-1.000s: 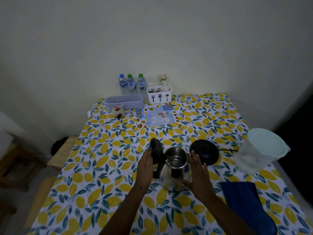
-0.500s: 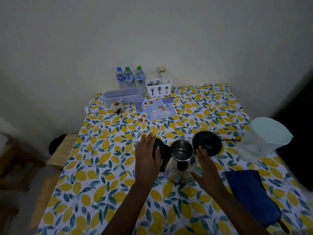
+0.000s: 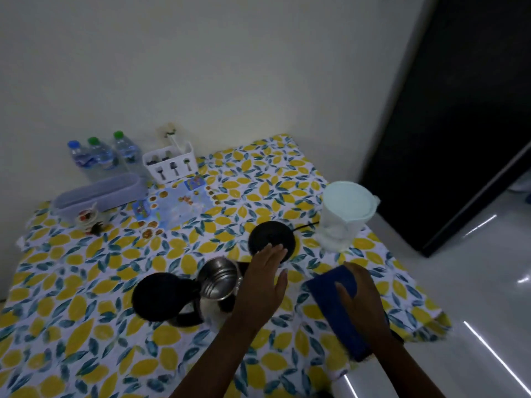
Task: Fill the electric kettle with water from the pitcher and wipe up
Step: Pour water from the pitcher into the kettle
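Note:
The steel electric kettle stands on the lemon-print tablecloth, its black lid flipped open to the left. My left hand hovers open, fingers spread, over the kettle's right side. The black kettle base sits just behind my fingertips, its cord running right. A translucent pitcher with a pale lid stands at the right edge. My right hand lies on the blue cloth, fingers curled over its far edge.
Three water bottles, a white cutlery caddy, a lilac tray, a small cup and a blue placemat line the back by the wall. The table's right edge drops to a glossy floor.
My right hand left the kettle and moved right onto the blue cloth. My left hand crossed from the lid to the kettle's right side. The view swung right.

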{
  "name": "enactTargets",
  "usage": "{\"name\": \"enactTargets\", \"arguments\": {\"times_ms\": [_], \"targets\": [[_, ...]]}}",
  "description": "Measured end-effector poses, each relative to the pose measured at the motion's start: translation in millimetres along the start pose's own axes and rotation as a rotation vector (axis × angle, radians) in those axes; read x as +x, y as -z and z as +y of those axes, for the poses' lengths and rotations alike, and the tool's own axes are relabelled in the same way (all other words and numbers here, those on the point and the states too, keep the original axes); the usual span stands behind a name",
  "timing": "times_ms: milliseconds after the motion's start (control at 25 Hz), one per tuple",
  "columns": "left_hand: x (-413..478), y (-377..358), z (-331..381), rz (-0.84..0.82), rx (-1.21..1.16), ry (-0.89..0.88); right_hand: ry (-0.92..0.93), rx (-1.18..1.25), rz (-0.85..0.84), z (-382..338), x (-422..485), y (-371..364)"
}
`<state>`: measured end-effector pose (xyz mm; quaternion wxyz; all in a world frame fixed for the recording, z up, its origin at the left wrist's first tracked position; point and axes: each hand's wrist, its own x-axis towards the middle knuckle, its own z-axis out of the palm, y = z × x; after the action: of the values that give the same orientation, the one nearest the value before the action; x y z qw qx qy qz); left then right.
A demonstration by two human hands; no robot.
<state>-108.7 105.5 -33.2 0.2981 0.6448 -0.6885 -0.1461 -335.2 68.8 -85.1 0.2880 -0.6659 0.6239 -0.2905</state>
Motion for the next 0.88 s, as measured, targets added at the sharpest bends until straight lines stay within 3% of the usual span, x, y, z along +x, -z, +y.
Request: {"name": "enactTargets", "arguments": {"times_ms": [240, 400, 560, 760, 880], "targets": [[76, -64, 43, -0.112, -0.018, -0.044, -0.015, 0.079, 0.197, 50, 82, 63], [119, -95, 67, -0.103, 0.006, -0.081, -0.088, 0.191, 0.214, 75, 147, 83], [176, -113, 88, -0.122, 0.106, -0.135, -0.195, 0.413, 0.113, 70, 217, 92], [222, -135, 87, -0.420, 0.395, -0.003, -0.207, 0.440, -0.140, 74, 271, 69], [220, -146, 81, -0.393, 0.496, -0.047, -0.191, 0.488, -0.205, 75, 277, 59]]}}
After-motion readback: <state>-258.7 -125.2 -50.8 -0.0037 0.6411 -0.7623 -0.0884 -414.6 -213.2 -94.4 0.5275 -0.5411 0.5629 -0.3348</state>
